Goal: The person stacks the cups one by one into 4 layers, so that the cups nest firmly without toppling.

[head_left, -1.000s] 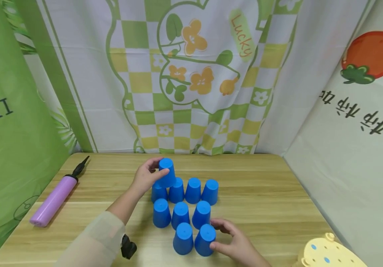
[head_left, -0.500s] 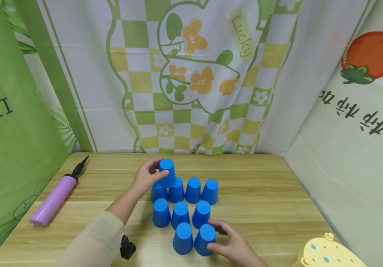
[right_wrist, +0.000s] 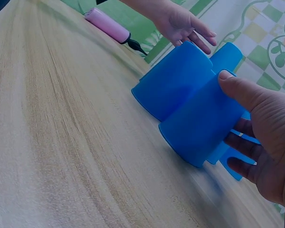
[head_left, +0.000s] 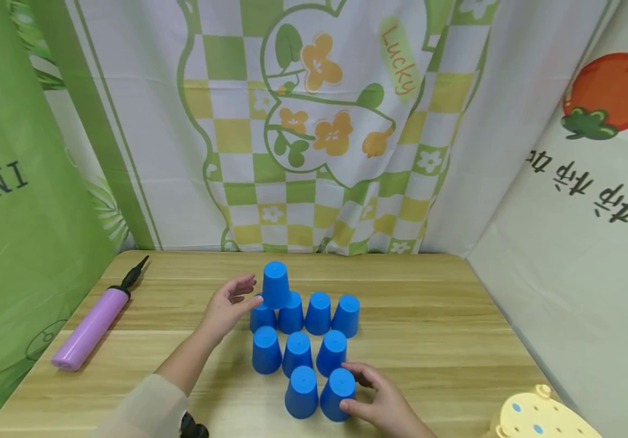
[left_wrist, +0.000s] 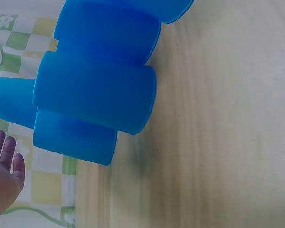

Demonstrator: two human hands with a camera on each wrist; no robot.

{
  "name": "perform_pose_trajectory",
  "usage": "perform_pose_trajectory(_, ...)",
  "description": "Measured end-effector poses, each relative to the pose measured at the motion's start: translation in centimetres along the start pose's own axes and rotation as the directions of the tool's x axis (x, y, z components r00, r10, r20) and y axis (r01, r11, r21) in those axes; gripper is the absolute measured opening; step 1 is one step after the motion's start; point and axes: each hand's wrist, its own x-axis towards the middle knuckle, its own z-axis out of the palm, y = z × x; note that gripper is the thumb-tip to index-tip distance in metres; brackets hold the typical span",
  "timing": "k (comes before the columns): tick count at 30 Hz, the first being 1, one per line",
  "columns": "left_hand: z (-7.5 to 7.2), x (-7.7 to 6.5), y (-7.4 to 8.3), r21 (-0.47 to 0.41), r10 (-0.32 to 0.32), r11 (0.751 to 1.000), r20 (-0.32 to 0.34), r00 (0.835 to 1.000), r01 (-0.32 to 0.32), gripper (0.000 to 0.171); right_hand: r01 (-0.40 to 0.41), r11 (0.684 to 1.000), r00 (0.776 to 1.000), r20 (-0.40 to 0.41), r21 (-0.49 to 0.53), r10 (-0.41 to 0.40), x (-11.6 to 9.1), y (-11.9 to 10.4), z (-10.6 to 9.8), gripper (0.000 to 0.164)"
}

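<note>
Several blue plastic cups stand upside down in three rows. One more upside-down cup (head_left: 276,285) sits on top, across the two leftmost cups of the back row. Just left of that raised cup is my left hand (head_left: 227,309), its fingers spread and apart from it. At the near right, my right hand (head_left: 382,398) holds the right cup (head_left: 338,398) of the front pair, thumb on one side and fingers round the other. The right wrist view shows the thumb (right_wrist: 235,85) at this cup's upper edge. Beside it is the other front cup (head_left: 301,394).
A pink hand pump (head_left: 92,328) with a black nozzle lies on the left of the wooden table (head_left: 428,316). A yellow dotted container (head_left: 538,417) is at the near right corner. A small black object (head_left: 193,427) lies by the left sleeve. Printed curtains (head_left: 314,213) hang behind.
My left hand has let go of the raised cup and drawn back to the left; the cup stays on the back row. The right hand has hardly moved.
</note>
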Motion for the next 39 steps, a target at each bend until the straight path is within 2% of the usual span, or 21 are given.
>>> perform_pose_trajectory(5, 0.1, -1.4, -0.6, -0.008, 0.018, 1.000, -0.006, 1.000, -0.018, 0.053, -0.015, 1.000, 1.000, -0.004, 0.002, 0.015, 0.0, 0.1, 0.0, 0.062)
perform_pose_trajectory(12, 1.3, -3.4, -1.7, -0.023, -0.010, 1.000, 0.020, 1.000, 0.011, 0.053, -0.027, 0.999, 0.998, -0.052, -0.031, 0.026, -0.4, -0.4, -0.5, 0.059)
perform_pose_trajectory(20, 2.5, -4.7, -3.4, -0.021, -0.017, 1.000, 0.061, 0.998, 0.018, 0.053, 0.040, 0.995, 0.989, -0.139, -0.091, -0.052, -0.7, -2.0, -1.6, 0.056)
perform_pose_trajectory(27, 2.8, -5.4, -4.0, -0.037, -0.026, 0.999, 0.075, 0.997, 0.029, 0.050, 0.067, 0.993, 0.975, -0.204, -0.098, -0.086, -1.0, -3.7, -2.6, 0.051)
perform_pose_trajectory(30, 2.9, -5.5, -4.0, -0.041, -0.032, 0.999, 0.069, 0.997, 0.035, 0.049, 0.129, 0.983, 0.962, -0.225, -0.130, -0.156, -1.1, -4.4, -3.0, 0.050)
perform_pose_trajectory(35, 2.9, -5.5, -4.2, -0.041, -0.045, 0.998, 0.058, 0.997, 0.047, 0.047, 0.275, 0.940, 0.914, -0.247, -0.203, -0.321, -0.6, -5.6, -3.8, 0.047)
perform_pose_trajectory(36, 2.9, -5.5, -4.2, -0.042, -0.047, 0.998, 0.055, 0.997, 0.049, 0.047, 0.292, 0.934, 0.907, -0.249, -0.206, -0.339, -0.3, -5.9, -3.9, 0.047)
perform_pose_trajectory(39, 3.0, -5.5, -4.4, -0.049, -0.050, 0.997, 0.046, 0.998, 0.053, 0.046, 0.291, 0.934, 0.904, -0.261, -0.205, -0.339, 0.6, -6.6, -4.4, 0.048)
